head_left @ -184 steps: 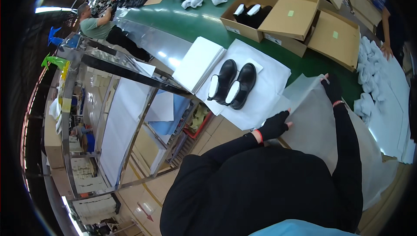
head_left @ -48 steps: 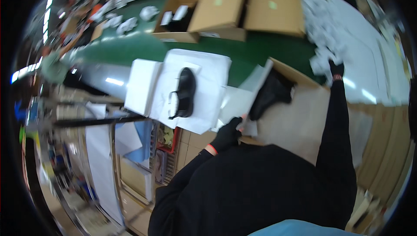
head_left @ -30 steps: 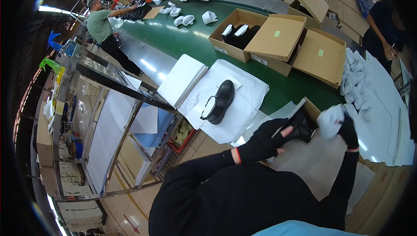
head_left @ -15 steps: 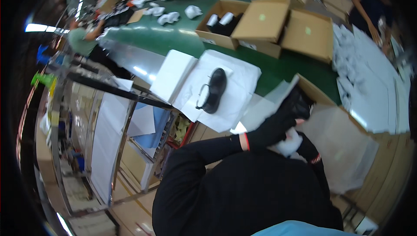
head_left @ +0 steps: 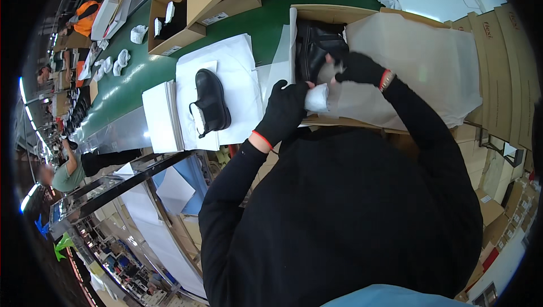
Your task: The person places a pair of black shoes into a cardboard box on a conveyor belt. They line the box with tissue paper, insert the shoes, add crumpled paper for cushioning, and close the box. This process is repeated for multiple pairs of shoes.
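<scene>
2 gloved hands (head_left: 284,108) (head_left: 362,70) flank a white wad (head_left: 317,98) near a black boot (head_left: 322,44).

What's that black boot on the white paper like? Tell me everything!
This boot looks like smooth, shiny black leather, with a rounded toe. White shows at its opening, beside a thin heel loop. It seems to lie on its side on white paper, toe toward the picture's top; nothing else visibly touches it.

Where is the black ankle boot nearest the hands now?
In the head view, the black ankle boot lies above and right of centre, in the left end of the open cardboard box, beyond the left hand.
</scene>
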Tool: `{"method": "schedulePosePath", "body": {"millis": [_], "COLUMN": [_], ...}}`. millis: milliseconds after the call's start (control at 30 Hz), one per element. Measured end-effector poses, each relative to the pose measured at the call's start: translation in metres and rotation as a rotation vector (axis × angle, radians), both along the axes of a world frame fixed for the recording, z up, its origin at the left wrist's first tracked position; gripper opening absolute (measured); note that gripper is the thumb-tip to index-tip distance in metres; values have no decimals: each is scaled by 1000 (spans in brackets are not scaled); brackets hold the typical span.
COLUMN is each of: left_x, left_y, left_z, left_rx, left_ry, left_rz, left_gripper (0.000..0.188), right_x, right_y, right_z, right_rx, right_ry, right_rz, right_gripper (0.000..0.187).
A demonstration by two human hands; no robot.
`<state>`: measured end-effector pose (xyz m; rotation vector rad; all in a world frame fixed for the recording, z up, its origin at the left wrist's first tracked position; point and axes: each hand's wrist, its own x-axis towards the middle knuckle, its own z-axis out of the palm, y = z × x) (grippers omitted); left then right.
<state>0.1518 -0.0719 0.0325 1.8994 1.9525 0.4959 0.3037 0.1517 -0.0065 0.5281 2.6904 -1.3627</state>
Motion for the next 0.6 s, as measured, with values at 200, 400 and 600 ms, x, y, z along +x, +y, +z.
{"method": "schedulePosePath", "body": {"millis": [200, 400, 600], "left_x": [2, -4, -45], "left_y": [1, 8, -34], "left_z": [-50, -65, -35], "left_rx": [224, 67, 276], "left_ry": [395, 505, 104], "left_rz": [-103, 21, 432], "left_gripper": [32, 31, 35], "right_x": [-53, -70, -28], "right_y": [22, 16, -3], "right_z": [-72, -80, -53], "right_rx": [688, 746, 505], "right_ry": [332, 263, 424], "right_rz": [149, 184, 77], "right_gripper": [90, 89, 59]}}
